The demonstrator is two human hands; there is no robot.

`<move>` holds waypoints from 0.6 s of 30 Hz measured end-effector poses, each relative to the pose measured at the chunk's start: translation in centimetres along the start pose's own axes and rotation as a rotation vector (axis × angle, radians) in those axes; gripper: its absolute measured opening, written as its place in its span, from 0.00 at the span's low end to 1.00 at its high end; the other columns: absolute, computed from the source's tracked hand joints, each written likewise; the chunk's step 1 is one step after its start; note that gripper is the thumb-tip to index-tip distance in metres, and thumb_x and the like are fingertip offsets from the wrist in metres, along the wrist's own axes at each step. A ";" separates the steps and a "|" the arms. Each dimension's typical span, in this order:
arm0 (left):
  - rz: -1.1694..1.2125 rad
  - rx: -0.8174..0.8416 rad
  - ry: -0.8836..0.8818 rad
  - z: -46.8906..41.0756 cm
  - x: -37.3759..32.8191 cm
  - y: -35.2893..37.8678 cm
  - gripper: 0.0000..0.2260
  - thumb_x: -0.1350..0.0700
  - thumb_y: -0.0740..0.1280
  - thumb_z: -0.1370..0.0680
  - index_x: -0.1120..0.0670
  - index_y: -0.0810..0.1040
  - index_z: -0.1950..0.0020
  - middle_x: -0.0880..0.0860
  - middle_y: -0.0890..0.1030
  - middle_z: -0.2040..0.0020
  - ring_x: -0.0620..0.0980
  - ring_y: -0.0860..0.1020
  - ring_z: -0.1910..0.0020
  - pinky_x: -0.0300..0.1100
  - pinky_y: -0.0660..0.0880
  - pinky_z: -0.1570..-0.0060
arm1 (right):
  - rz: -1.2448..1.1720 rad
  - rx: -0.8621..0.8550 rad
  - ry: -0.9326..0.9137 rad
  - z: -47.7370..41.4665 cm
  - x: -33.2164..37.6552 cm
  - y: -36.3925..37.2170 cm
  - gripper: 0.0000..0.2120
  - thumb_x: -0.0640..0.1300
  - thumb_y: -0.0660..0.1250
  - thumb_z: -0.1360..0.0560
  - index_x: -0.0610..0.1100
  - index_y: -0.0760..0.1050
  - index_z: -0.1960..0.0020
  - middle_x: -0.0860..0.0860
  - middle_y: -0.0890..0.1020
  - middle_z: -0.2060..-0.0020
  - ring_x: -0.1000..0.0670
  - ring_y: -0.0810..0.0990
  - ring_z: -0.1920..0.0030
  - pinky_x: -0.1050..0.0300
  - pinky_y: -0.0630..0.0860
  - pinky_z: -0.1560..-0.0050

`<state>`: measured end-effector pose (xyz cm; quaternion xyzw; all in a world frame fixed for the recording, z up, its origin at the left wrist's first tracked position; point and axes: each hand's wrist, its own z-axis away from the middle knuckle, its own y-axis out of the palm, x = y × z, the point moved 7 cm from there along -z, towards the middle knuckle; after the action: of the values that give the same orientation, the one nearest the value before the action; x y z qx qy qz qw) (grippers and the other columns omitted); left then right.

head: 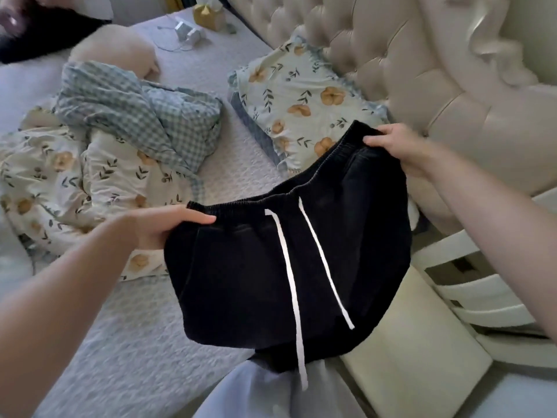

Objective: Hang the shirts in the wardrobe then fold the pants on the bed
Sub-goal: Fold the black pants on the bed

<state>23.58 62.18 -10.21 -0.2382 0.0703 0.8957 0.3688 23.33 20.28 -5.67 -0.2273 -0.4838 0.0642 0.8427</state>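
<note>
Black pants (241,267) with a white drawstring (289,267) hang in the air above the bed's near edge, held by the elastic waistband. My left hand (168,224) pinches the waistband's left end, thumb on top. My right hand (398,146) grips the waistband's right end, fingers curled over the band. The waistband is stretched between both hands and the legs drop down out of sight below.
The bed (135,342) has a pale quilted cover. A crumpled floral and gingham duvet (120,140) lies at the left, a floral pillow (301,98) by the tufted cream headboard (422,70). A dark garment (45,34) sits far left. White bed frame rails (482,285) stand at right.
</note>
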 end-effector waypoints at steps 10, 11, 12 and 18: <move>0.224 -0.432 0.142 -18.7 8.7 -13.5 0.02 0.52 0.67 0.20 0.48 0.79 0.49 0.52 0.83 0.48 0.52 0.82 0.48 0.47 0.78 0.51 | 0.260 0.045 -0.040 -15.6 -5.9 20.0 0.12 0.46 0.57 0.17 0.45 0.70 0.35 0.51 0.75 0.45 0.49 0.74 0.44 0.54 0.70 0.43; 0.229 -0.456 0.159 -19.7 9.1 -15.2 0.04 0.51 0.67 0.20 0.48 0.78 0.47 0.51 0.83 0.48 0.52 0.82 0.48 0.47 0.79 0.50 | 0.262 0.044 -0.051 -17.0 -5.7 21.4 0.13 0.46 0.56 0.17 0.45 0.69 0.35 0.52 0.74 0.45 0.50 0.73 0.44 0.55 0.68 0.43; 0.225 -0.480 0.176 -20.6 9.3 -16.8 0.07 0.51 0.68 0.21 0.49 0.77 0.44 0.51 0.83 0.47 0.52 0.82 0.48 0.49 0.79 0.49 | 0.266 0.049 -0.069 -18.4 -5.4 22.8 0.12 0.46 0.56 0.17 0.45 0.69 0.35 0.52 0.74 0.45 0.50 0.73 0.44 0.55 0.67 0.44; 0.273 -0.672 0.333 -22.9 6.8 -27.1 0.04 0.54 0.70 0.22 0.48 0.78 0.48 0.47 0.81 0.51 0.45 0.80 0.53 0.39 0.77 0.56 | 0.278 -0.027 -0.198 -26.0 0.0 29.0 0.08 0.46 0.57 0.18 0.45 0.71 0.42 0.50 0.77 0.49 0.49 0.75 0.47 0.55 0.69 0.48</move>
<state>46.81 79.00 -32.13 -0.4759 -0.1369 0.8588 0.1314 48.47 37.70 -29.74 -0.2959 -0.5293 0.1958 0.7707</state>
